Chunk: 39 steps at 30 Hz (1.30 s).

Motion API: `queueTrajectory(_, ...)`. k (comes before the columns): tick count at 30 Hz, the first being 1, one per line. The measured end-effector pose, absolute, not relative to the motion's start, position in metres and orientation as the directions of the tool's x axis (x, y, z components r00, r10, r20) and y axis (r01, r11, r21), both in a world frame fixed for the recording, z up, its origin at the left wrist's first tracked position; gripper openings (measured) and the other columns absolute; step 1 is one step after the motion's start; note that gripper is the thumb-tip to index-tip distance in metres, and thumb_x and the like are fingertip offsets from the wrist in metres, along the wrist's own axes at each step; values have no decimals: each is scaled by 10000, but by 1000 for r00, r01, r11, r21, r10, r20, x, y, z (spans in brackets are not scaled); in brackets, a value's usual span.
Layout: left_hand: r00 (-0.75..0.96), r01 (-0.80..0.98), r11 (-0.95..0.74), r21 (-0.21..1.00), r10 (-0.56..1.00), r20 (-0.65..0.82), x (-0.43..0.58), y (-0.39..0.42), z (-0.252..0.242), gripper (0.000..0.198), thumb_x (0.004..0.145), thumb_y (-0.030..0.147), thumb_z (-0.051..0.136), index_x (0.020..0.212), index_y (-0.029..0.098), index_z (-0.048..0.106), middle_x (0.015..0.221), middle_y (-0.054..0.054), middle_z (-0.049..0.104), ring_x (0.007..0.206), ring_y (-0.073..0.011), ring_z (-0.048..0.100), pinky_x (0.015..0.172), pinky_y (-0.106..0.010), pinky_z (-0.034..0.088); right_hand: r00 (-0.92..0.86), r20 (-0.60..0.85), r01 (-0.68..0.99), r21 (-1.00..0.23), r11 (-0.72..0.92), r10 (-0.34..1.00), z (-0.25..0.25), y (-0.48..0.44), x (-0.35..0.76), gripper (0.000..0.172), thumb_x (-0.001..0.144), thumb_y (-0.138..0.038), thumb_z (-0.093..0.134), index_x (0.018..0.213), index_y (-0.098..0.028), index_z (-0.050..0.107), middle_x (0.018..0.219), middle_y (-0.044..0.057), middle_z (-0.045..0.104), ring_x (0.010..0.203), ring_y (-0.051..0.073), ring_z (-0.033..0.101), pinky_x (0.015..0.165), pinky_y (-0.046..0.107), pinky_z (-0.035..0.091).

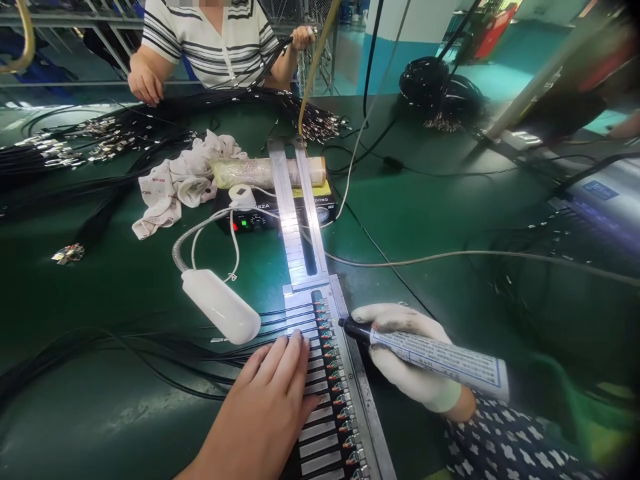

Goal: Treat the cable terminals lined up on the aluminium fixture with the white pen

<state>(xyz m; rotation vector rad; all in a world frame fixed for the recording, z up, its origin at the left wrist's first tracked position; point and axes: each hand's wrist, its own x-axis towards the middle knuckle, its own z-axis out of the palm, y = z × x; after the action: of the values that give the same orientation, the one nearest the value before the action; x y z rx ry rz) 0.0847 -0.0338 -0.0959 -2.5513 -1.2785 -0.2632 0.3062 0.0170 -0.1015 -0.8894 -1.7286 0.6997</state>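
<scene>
My bare left hand (pixel 273 393) lies palm down on a slotted metal fixture (pixel 320 447), fingers stretched out over the black cables (pixel 210 363) that enter its slots from the left. Along the fixture's right side sits a row of small metal connectors (pixel 336 365) with bits of orange and green. In a white glove, my right hand (pixel 415 360) grips a white labelled tube (pixel 445 357) with a black tip. That tip points left, close beside the upper connectors; whether it touches one I cannot tell. A white lamp head (pixel 220 307) on a bendy neck shines over the fixture's top end.
A second slotted metal rack (pixel 287 230) leans on a black control box (pixel 253 220) with a wrapped roll (pixel 265 172). A crumpled cloth (pixel 175 183) lies left of it. Bundles of cables (pixel 200 103) cover the far side, where a person in a striped top (pixel 210 47) handles some.
</scene>
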Motion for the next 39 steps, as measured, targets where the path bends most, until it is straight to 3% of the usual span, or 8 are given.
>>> queueTrajectory(39,596,803,-576,-155,762,253,83,-35,-97,535,1038,298,225,1126,93,710,1161,-107,724,1048,-232,649,895,-364,437,-263,498,245,-794,557,826,-99,8,306,254,726,-99,663,925,-246,606,930,50,768,807,225,746,754,362,611)
